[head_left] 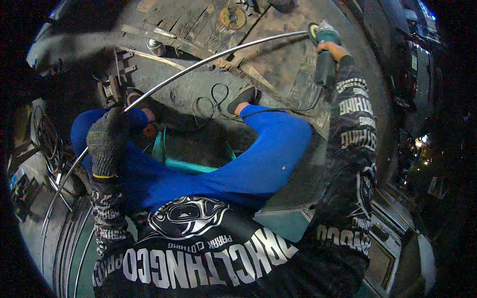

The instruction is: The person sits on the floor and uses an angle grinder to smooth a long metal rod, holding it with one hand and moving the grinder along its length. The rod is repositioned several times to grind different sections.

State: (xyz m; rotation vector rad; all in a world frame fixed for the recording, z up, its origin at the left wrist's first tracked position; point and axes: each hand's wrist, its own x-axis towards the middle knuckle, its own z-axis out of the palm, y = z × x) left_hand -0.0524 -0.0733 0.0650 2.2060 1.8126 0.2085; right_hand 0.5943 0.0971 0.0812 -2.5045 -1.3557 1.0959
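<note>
Gloved left hand (107, 141) closed around a metal rod (238, 48); right hand (330, 45) wrapped around a grinder (325, 72) at the rod's far end; how much is ground cannot be told.

A rod (208, 60) extends before the seated person (198, 243), running from the left hand (107, 136) to the grinder (325, 69) in the right hand (330, 42). The grinder's cord (278, 109) trails leftward, with loops between the feet (243, 98). Beyond the rod, a disc (232, 18) rests on boards (196, 22); a can (155, 47) stands to its left.
</note>
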